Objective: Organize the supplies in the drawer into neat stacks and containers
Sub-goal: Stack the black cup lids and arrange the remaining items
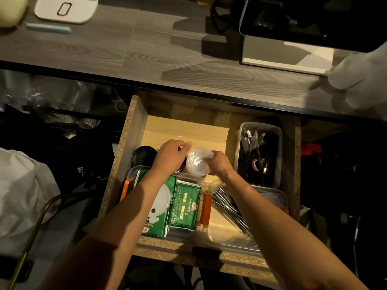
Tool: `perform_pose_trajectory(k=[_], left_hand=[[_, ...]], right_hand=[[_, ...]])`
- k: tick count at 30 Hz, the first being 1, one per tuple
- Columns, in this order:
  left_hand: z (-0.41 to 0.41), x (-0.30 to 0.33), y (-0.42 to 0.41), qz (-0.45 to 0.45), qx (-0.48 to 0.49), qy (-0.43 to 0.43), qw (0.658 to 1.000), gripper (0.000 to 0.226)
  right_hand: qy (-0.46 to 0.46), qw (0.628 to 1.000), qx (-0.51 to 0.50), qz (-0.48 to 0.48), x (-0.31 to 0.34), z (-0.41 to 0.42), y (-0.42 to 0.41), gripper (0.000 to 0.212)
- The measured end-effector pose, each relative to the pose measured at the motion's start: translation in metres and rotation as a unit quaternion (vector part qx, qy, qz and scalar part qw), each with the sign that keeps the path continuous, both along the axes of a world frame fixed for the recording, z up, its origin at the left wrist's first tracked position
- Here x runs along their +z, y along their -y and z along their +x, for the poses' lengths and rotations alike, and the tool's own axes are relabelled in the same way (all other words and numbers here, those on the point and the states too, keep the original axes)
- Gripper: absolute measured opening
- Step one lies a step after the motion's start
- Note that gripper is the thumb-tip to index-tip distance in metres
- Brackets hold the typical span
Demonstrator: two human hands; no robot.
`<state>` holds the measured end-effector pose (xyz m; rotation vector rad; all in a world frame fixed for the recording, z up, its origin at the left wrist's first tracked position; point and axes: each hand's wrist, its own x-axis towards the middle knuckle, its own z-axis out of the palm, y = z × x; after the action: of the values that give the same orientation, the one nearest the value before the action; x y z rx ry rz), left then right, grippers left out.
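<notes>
Supplies fill an open wooden drawer [134, 130] in the middle of the frame, below a grey wood-grain counter [146, 55]. Both forearms reach in from the lower edge. The left hand [170, 156] lies palm down with fingers curled over a dark round lid [143, 155]; whether it grips anything I cannot tell. The right hand [219, 164] pinches the rim of a clear plastic cup stack [196, 162], which sits tilted just beside the left hand, at frame centre. Under the left forearm, a clear container with orange clips [206, 206] holds green packets [184, 204] printed with gold and white characters too small to read, and a white round lid [162, 200] lies on them. At lower right a second clear tray [270, 197] holds wrapped straws [228, 208]. At the drawer's right edge stands a translucent bin [278, 170] of dark cutlery [255, 151]. At upper left, a white scale [67, 9] displays "0".
</notes>
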<state>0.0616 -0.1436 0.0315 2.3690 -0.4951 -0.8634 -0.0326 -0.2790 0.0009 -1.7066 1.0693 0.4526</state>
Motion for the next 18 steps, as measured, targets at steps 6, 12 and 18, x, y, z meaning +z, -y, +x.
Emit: perform_pose_trajectory(k=[6,12,18], left_hand=[[0.004,0.006,-0.010,0.015,-0.002,-0.043,0.999,0.051],[0.006,0.008,-0.018,-0.013,0.016,-0.059,0.998,0.042],[0.008,0.016,-0.024,-0.063,0.045,-0.035,0.996,0.042]], right_hand=[[-0.009,0.998,-0.043,-0.051,-0.003,-0.009,0.013,0.038],[0.008,1.000,-0.018,0.010,-0.001,-0.004,-0.006,0.043],[-0.003,0.998,-0.062,-0.010,0.001,-0.013,0.007,0.041]])
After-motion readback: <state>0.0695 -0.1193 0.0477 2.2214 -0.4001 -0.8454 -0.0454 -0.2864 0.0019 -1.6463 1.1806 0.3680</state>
